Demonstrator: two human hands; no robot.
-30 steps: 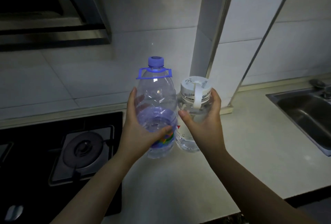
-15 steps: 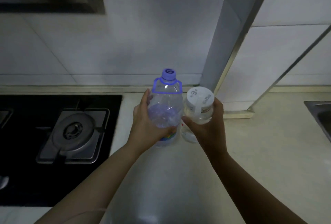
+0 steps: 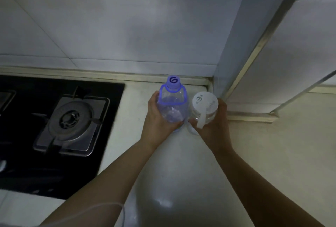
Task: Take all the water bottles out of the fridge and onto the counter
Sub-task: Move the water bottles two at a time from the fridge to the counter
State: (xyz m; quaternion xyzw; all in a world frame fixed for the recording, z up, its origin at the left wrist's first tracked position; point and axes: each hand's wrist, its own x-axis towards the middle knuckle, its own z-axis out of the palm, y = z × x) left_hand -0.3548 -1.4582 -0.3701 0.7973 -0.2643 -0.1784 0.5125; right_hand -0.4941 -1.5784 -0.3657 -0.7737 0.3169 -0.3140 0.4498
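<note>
Setting: dim kitchen, seen from above, pale surface (image 3: 181, 172) running along a tiled wall (image 3: 127, 27)
Landmark: gas burner (image 3: 70, 117) set in a black hob (image 3: 54, 177), left part of the view
Blue-capped bottle (image 3: 172, 105): clear plastic, blue cap and blue carry loop at the neck, upright, to the right of the gas burner and just beyond the hob's edge; base hidden behind the fingers, so contact with the surface not certain
White-lidded bottle (image 3: 205, 107): clear, shorter, wide white lid with a white strap hanging down the front, farther right from the gas burner, just beside the blue-capped bottle, possibly touching it
Left hand (image 3: 158, 123): wrapped round the lower body of the blue-capped bottle, thumb on the near side, fingers curled behind
Right hand (image 3: 214, 127): curled round the white-lidded bottle, thumb across the front near the strap
Corner pillar (image 3: 245, 36): tiled, with a pale metal edge, right of the gas burner, directly behind the white-lidded bottle
Thin white cable (image 3: 101, 206): looped over the left forearm, near the bottom of the view, below the hob
</note>
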